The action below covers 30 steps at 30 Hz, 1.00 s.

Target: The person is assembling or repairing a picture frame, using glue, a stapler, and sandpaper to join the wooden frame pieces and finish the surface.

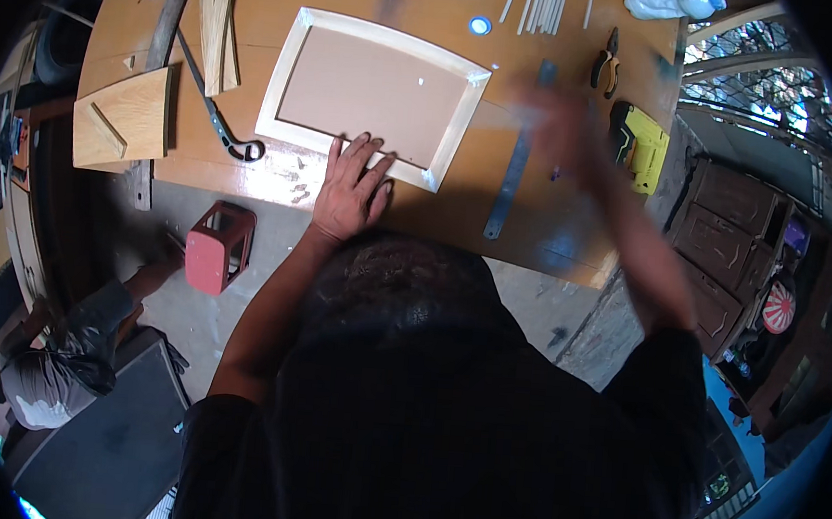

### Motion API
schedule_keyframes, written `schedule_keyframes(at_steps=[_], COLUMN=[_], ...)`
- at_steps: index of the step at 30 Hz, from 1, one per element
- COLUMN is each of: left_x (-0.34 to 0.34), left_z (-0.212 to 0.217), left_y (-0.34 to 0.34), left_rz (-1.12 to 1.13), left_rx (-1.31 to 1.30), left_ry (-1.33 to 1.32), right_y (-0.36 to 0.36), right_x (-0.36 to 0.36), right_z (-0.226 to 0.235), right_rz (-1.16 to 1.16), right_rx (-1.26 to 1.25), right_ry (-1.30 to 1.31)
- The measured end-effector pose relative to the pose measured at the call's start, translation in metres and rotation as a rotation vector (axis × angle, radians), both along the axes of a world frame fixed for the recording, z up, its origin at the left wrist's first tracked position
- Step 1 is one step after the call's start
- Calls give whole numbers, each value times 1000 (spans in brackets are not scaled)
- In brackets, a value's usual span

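Note:
A pale wooden frame (284, 82) with a flat brown backing panel (375, 88) inside it lies on the table. My left hand (352, 188) rests on its near side, fingers stretched out over the wood and the panel's edge. To the right of the frame, my right hand (565, 130) is raised and smeared by motion, so its fingers and anything in them cannot be made out. It is near the upper part of a long metal ruler (511, 184) lying on the table.
Pliers (606, 68) and a yellow-and-black tool (644, 148) lie at the right. Thin white sticks (547, 6) and a plastic bottle (673, 3) are at the back. A hacksaw (222, 130) and wood pieces (122, 116) lie left. A red stool (212, 253) and another person (51, 369) are beyond.

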State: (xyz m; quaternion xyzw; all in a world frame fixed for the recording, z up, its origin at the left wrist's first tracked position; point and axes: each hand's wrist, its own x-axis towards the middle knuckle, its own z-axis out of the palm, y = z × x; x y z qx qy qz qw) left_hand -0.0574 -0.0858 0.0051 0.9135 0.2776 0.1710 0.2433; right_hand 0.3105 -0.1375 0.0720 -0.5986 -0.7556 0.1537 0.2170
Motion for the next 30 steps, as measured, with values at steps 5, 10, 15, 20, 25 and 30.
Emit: schedule_keyframes(at_steps=[5, 10, 15, 20, 25, 30], left_x=[-2, 0, 1, 1, 0, 1], left_z=[-3, -1, 0, -2, -2, -4], left_y=[-5, -4, -3, -3, -4, -4], left_rz=[17, 20, 24, 17, 20, 15], left_rx=[-8, -13, -4, 17, 24, 31], left_ry=[9, -1, 5, 4, -12, -16], right_y=[-58, -77, -76, -76, -78, -84], right_x=[-145, -167, -170, -168, -169, -171], right_z=[5, -12, -12, -19, -20, -24], right_rz=[14, -123, -183, -153, -141, -157], right_rx=[-728, -617, -651, -585, -574, -547], right_ry=[-75, 81, 23, -19, -16, 4])
